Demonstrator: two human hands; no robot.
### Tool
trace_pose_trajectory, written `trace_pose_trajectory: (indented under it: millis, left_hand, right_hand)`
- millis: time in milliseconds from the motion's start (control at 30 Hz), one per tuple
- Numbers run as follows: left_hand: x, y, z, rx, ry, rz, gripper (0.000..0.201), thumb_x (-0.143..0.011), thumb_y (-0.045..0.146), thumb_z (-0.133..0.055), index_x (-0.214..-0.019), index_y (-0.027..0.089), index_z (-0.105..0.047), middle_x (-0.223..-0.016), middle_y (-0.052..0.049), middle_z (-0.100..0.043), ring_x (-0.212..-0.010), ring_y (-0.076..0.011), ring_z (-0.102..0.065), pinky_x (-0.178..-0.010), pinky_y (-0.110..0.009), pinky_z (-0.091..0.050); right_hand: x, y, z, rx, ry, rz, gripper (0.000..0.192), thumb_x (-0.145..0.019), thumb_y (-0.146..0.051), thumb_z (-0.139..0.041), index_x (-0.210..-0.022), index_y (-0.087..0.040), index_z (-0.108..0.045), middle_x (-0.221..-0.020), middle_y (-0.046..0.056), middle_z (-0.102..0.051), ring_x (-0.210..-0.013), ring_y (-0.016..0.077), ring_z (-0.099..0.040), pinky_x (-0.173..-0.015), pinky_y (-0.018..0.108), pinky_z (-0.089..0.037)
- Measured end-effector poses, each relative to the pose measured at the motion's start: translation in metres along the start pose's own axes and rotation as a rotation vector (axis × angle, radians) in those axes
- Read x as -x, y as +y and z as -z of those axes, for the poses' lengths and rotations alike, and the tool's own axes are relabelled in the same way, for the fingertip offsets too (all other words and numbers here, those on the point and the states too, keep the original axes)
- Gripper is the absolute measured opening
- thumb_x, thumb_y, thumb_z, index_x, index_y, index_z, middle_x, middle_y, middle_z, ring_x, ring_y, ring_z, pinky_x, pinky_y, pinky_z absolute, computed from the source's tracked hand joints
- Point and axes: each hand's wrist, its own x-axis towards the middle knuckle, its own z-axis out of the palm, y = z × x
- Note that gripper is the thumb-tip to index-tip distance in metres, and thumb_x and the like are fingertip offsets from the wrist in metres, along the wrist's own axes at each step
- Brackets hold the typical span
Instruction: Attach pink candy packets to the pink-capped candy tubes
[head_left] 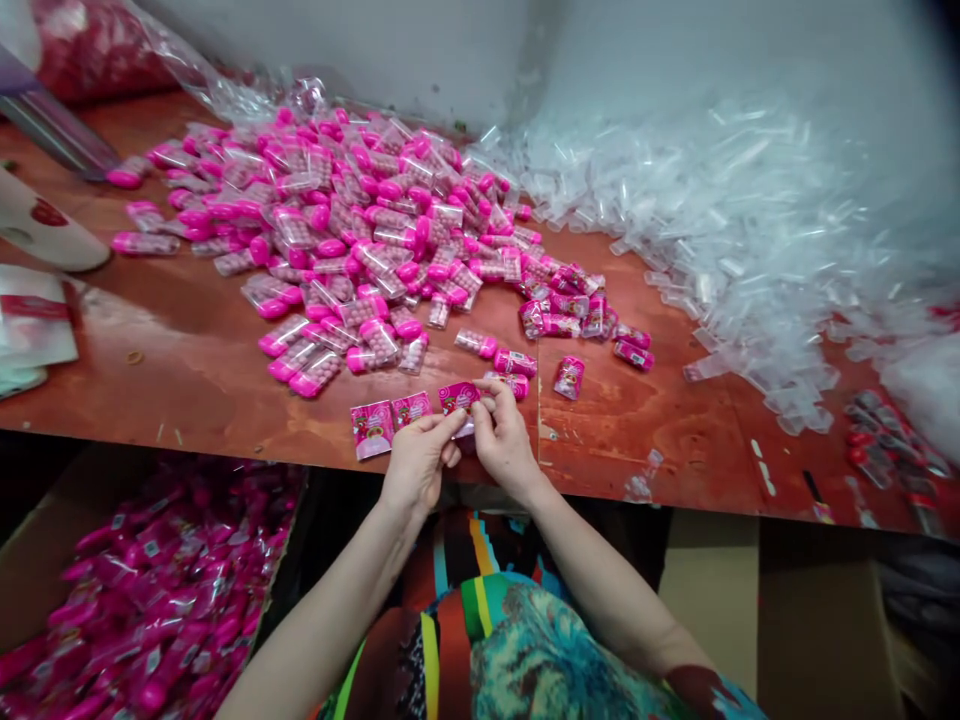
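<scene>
A pink printed label sleeve (458, 397) is pinched between my two hands at the table's front edge. The fingertips of my left hand (422, 452) close on its lower left side. My right hand (507, 436) grips its right side with thumb and finger. Just left of it, two more label sleeves (372, 430) lie flat on the wood. Beyond my right hand are small labelled bottles (515, 362), and a short labelled piece (569, 377) stands to their right. A pile of clear bottles with pink caps (360, 215), filled with small pale balls, spreads behind.
Clear empty plastic tubes (720, 240) are heaped at the back right. Below the table (187, 390), at left, a cardboard box (281, 580) holds many pink wrapped bottles. Dark-and-red small items (889, 440) lie at the right end. A clear plastic bag (217, 80) is at the back left.
</scene>
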Motion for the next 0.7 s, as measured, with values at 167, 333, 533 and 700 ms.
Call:
trace_pose_trajectory:
  millis: [167,333,533,700]
  left_hand:
    - [-0.006,0.011,0.006,-0.042,-0.084,0.067,0.04,-0.055,0.037,-0.094,-0.063,0.01,-0.065,-0.046,0.007,-0.042,-0.039,-0.0016,-0.032,-0.039,-0.018,-0.025]
    - [-0.015,0.022,0.009,-0.08,-0.182,0.122,0.038,-0.059,0.034,-0.093,-0.057,0.012,-0.061,-0.042,0.007,-0.039,-0.038,-0.0022,-0.031,-0.039,-0.018,-0.025]
    - [-0.025,0.022,0.002,-0.061,-0.099,-0.033,0.039,-0.058,0.032,-0.092,-0.053,0.012,-0.06,-0.044,0.006,-0.041,-0.039,-0.0026,-0.034,-0.039,-0.019,-0.027]
    - [-0.033,0.021,-0.001,-0.039,-0.033,-0.048,0.036,-0.058,0.031,-0.093,-0.057,0.011,-0.063,-0.043,0.006,-0.042,-0.038,-0.0028,-0.034,-0.039,-0.02,-0.027]
  right_hand:
    - [-0.008,0.0,0.012,0.127,-0.08,0.102,0.025,-0.1,-0.024,-0.044,-0.123,-0.026,-0.05,-0.079,0.0,-0.059,-0.068,0.0176,-0.058,-0.067,0.033,-0.045]
    - [-0.023,-0.003,0.022,0.116,-0.228,0.118,0.025,-0.1,-0.024,-0.044,-0.124,-0.027,-0.05,-0.077,-0.002,-0.054,-0.066,0.0162,-0.054,-0.064,0.032,-0.041]
    - [-0.041,-0.001,0.019,0.015,-0.233,0.071,0.026,-0.101,-0.027,-0.046,-0.126,-0.027,-0.05,-0.067,-0.007,-0.043,-0.057,0.0134,-0.043,-0.058,0.029,-0.035]
    - [-0.048,0.003,0.011,-0.051,-0.226,0.014,0.027,-0.101,-0.032,-0.048,-0.127,-0.027,-0.05,-0.064,-0.008,-0.041,-0.056,0.0123,-0.041,-0.057,0.028,-0.033]
